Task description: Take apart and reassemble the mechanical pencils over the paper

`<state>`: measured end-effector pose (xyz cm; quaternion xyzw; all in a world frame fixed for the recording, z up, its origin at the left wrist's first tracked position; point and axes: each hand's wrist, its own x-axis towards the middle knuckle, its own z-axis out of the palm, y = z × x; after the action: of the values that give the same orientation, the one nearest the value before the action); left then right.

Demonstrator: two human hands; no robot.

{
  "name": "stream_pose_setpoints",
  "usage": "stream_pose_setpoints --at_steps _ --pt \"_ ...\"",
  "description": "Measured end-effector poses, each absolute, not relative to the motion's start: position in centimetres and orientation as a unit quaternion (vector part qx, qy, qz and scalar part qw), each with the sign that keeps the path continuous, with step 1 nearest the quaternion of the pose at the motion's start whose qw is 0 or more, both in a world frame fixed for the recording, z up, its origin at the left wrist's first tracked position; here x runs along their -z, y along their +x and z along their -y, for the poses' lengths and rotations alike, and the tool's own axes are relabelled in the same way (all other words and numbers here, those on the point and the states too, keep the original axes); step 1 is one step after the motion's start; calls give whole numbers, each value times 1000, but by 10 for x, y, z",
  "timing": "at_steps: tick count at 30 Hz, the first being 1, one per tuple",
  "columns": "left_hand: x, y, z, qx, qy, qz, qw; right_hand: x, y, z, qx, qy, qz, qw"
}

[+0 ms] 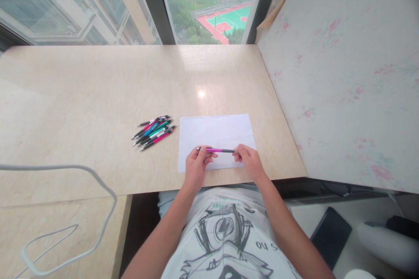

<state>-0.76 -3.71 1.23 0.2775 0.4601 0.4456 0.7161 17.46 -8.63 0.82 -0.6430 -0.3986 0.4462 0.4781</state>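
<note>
A purple pen (pixel 216 150) is held level above a white sheet of paper (pixel 216 133) on the beige table (pixel 98 91). My left hand (pixel 195 169) pinches the pen's left end with closed fingers. My right hand (pixel 249 160) pinches its dark right end the same way. Both hands hover over the near edge of the paper. A small pile of several coloured pens (pixel 153 131) lies on the table just left of the paper, apart from both hands.
A window (pixel 209 4) runs along the table's far edge. A pale floral-patterned wall (pixel 343 74) stands at the right. A white cable (pixel 65 209) loops over the lower left. A dark flat object (pixel 330 235) lies on the floor at lower right.
</note>
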Motion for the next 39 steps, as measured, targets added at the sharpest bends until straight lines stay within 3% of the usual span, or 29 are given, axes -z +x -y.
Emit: stream_pose_setpoints --at_steps 4,10,16,25,32,39 --pt "-8 -9 39 -450 280 -463 710 -11 178 87 -430 -656 460 416" --pt "-5 -11 37 -461 286 -446 712 -8 179 86 -425 -631 447 472" --pt "0 -11 37 -469 300 -441 704 -8 180 87 -450 -649 455 411" --pt "-1 -11 37 -476 291 -433 707 -2 178 88 -433 -630 430 480" --pt "-1 -11 38 -480 287 -428 710 -4 174 90 -444 -636 453 439" --pt "1 -12 38 -484 290 -424 709 -4 173 91 -421 -638 432 478"
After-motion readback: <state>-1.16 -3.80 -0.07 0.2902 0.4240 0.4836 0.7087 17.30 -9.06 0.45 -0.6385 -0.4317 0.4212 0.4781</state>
